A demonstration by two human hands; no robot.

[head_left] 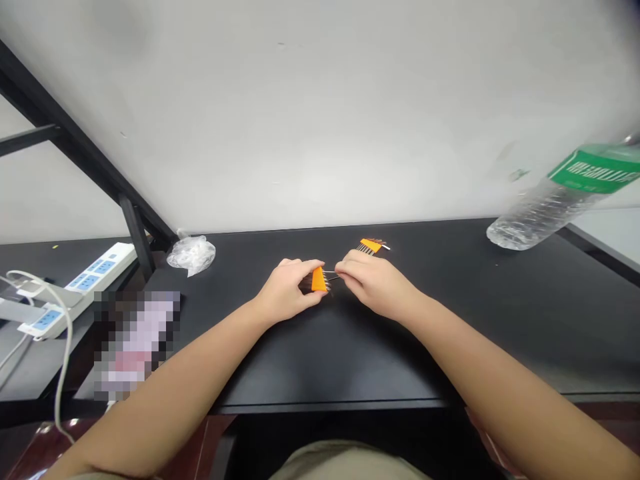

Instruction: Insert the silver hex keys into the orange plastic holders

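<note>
Fingers of the left hand [286, 291] grip an orange tool holder [319, 279] over the middle of the black bench [320, 360]; the right hand [373, 281] pinches a thin metal rod [331, 272] at its right side. Keeping holder steady and rod in line should serve best. Farther back: second orange holder [371, 245], crumpled plastic bag [192, 255] left, plastic bottle [543, 212] right, pale wall [320, 127] behind.

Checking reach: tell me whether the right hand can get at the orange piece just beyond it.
Likely yes: the orange piece lies just beyond the right hand, nothing seen blocking it, but the fingers pinch a thin rod and may need freeing.
</note>
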